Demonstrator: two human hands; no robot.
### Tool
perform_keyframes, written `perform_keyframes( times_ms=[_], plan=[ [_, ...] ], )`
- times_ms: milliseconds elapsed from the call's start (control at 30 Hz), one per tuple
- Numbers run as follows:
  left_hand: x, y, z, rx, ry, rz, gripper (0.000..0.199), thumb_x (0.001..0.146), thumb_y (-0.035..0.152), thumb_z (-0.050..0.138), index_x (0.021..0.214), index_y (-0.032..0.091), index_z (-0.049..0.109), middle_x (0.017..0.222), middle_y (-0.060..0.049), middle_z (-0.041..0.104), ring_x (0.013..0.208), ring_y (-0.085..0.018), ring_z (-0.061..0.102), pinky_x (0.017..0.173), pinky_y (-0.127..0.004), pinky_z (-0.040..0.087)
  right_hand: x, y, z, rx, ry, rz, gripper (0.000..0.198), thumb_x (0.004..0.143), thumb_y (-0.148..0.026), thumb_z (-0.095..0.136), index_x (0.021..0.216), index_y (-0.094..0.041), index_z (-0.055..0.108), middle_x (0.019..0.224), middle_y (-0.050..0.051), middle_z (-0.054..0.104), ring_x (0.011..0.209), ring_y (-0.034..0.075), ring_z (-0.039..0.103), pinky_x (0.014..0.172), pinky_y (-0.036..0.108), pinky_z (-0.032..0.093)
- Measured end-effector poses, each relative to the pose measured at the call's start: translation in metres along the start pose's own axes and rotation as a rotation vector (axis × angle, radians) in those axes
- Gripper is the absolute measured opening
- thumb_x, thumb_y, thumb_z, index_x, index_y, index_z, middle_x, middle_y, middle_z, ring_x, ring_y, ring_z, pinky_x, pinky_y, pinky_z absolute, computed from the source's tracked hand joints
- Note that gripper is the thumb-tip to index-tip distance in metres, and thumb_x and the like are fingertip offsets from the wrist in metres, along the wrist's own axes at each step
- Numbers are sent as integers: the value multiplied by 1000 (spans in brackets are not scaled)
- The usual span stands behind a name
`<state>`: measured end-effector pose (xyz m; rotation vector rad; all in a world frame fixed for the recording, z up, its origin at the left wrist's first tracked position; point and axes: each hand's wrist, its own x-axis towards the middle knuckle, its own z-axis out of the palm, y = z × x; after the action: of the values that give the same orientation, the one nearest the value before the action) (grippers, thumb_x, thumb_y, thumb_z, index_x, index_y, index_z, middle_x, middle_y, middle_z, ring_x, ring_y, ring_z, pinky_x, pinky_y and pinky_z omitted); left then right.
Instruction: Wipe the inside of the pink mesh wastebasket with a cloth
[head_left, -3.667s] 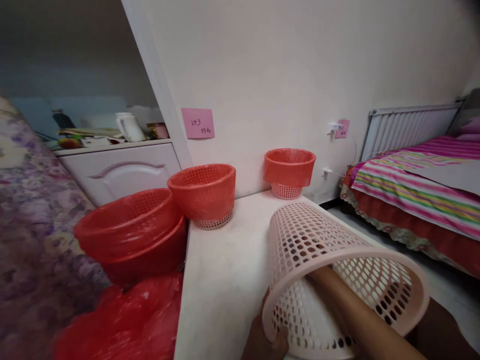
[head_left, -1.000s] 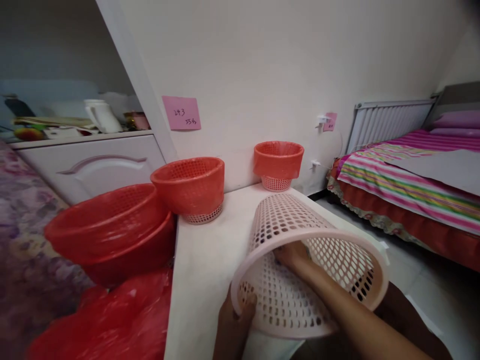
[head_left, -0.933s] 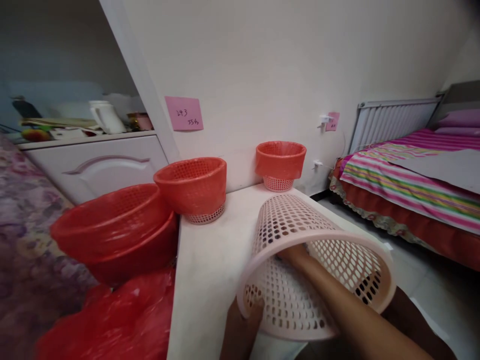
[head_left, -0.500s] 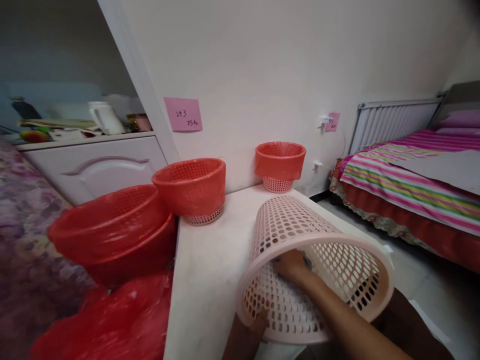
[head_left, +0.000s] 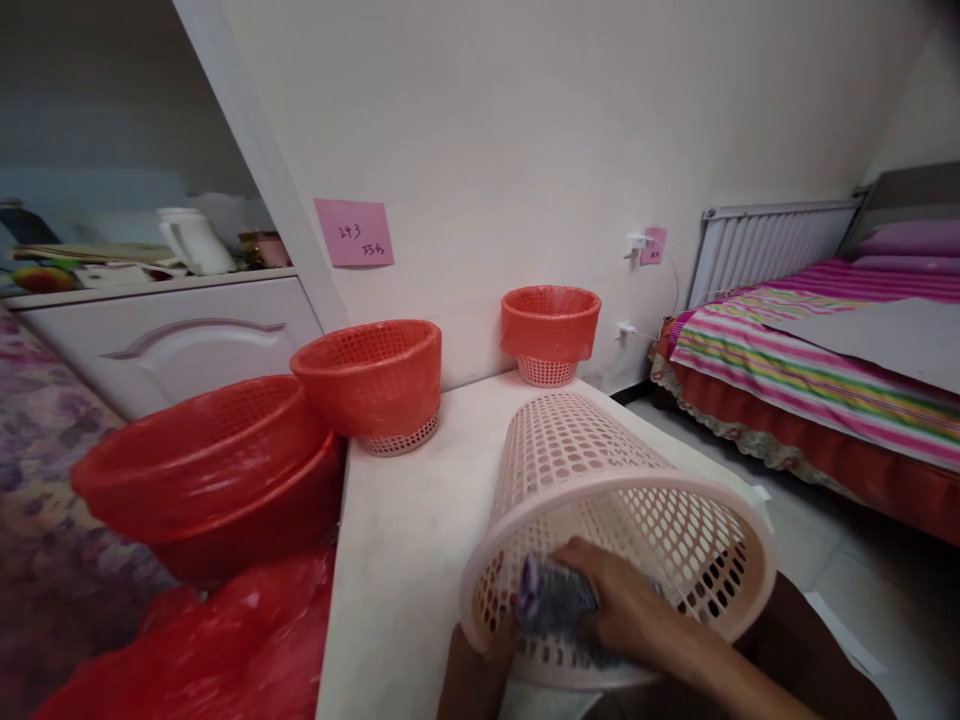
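Observation:
A pale pink perforated basket (head_left: 592, 470) lies on its side on the white table (head_left: 405, 540), mouth toward me. My left hand (head_left: 480, 670) grips its rim at the lower left, thumb inside. My right hand (head_left: 626, 610) is inside the mouth, pressing a grey-purple cloth (head_left: 551, 600) against the inner wall near the rim.
Two red-lined baskets (head_left: 371, 380) (head_left: 550, 330) stand against the wall at the table's back. A larger red-lined basket (head_left: 202, 470) and loose red plastic bags (head_left: 187, 660) sit left of the table. A striped bed (head_left: 817, 370) and radiator (head_left: 765, 245) are at right.
My right hand has drawn back from deep inside the basket to near its rim, and the cloth now shows under it. My left hand keeps its grip on the rim.

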<state>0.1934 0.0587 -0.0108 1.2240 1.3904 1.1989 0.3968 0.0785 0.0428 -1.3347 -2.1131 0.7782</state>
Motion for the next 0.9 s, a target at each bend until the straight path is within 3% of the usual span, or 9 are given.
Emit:
perform_keyframes(
  times_ms=[67,200,300,400,500,600,667,800,900],
  plan=[
    [0,4,-6,23,5,-29,54,73,52,62,108,12,65,105,-14,74,110,-31,64,89,-37,55,30,8,-8,-128,160,46,67,54,-4,52,117,-25,61,119,3,66,115,23,57,97,31,43],
    [-1,11,-21,137,-11,-55,50,77,55,57,93,9,68,81,-13,75,82,-30,69,70,-37,57,91,26,-4,-229,325,146,53,73,-7,46,120,-26,59,120,5,67,121,29,51,102,45,36],
    [-1,14,-22,126,-8,-44,46,79,48,56,101,9,65,90,-15,75,86,-30,69,75,-40,57,117,39,12,-277,356,186,41,81,-11,44,114,-26,63,120,7,67,120,29,52,104,48,34],
    [0,8,-12,51,-45,0,46,75,41,61,111,11,62,104,-15,74,101,-31,67,89,-42,54,125,49,27,-312,330,199,30,85,-19,51,112,-23,63,124,9,65,120,29,51,106,51,31],
    [2,-5,0,-3,-109,11,58,70,40,67,120,12,58,117,-16,69,117,-33,59,103,-46,46,126,54,30,-333,292,211,30,90,-25,51,118,-21,59,126,10,63,118,27,54,104,51,34],
    [2,-17,6,-29,-159,-40,72,68,43,69,131,15,49,119,-16,68,118,-33,59,106,-49,43,122,53,25,-346,250,236,34,92,-25,46,125,-22,54,127,9,61,114,25,56,100,49,39],
    [1,-21,7,-26,-176,-70,74,69,46,68,134,16,46,116,-15,69,115,-32,60,106,-49,44,112,49,22,-362,208,254,40,85,-19,51,125,-21,54,126,11,61,114,28,56,96,48,41],
    [0,-22,5,-7,-159,-53,77,70,49,66,135,14,45,123,-16,66,120,-33,57,104,-47,46,64,36,25,-389,78,218,63,62,-9,58,124,-21,56,118,15,62,106,33,58,84,45,46],
    [-1,-19,7,8,-128,4,70,71,49,66,130,14,51,129,-16,63,128,-33,50,107,-46,43,15,24,33,-374,-3,147,68,56,-9,55,122,-22,57,118,12,59,107,30,56,87,40,45]
  ],
)
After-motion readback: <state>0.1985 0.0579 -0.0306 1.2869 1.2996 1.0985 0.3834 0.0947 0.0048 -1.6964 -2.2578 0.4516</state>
